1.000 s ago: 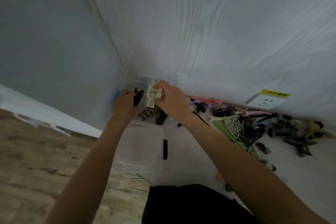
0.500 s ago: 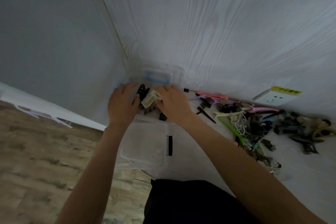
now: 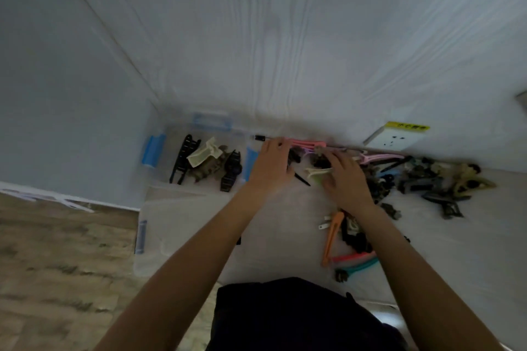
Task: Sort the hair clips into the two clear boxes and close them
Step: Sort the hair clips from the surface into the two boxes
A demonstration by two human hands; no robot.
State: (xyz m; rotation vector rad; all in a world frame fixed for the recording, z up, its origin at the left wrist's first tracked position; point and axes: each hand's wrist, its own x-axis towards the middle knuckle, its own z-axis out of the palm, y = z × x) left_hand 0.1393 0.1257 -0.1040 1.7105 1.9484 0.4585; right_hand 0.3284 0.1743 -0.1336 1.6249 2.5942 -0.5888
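**Sorting just begun**

A few clips (image 3: 205, 162) lie in the far box (image 3: 171, 177), w/ its lid off. The near box (image 3: 159, 253) looks empty, not shut. Most clips, the pile (image 3: 413, 177), lie on the surface (image 3: 470, 251) by the wall.

Left hand (image 3: 272, 164) lies flat, fingers straight, on a pink clip (image 3: 306, 143). Right hand (image 3: 343, 177) touches a cream clip (image 3: 318, 171); can't tell if it grips.

A socket (image 3: 395, 139) sits behind. Clips are tangled, so picking one is tricky.

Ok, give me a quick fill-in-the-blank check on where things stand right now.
1. The open clear box by the wall has ____ latches.
2. The cream clip lies ____ that box.
3. Both hands, left and right, are over the ____ of loose clips.
4. The long orange clip lies ____ the box.

Missing words: blue; inside; pile; outside
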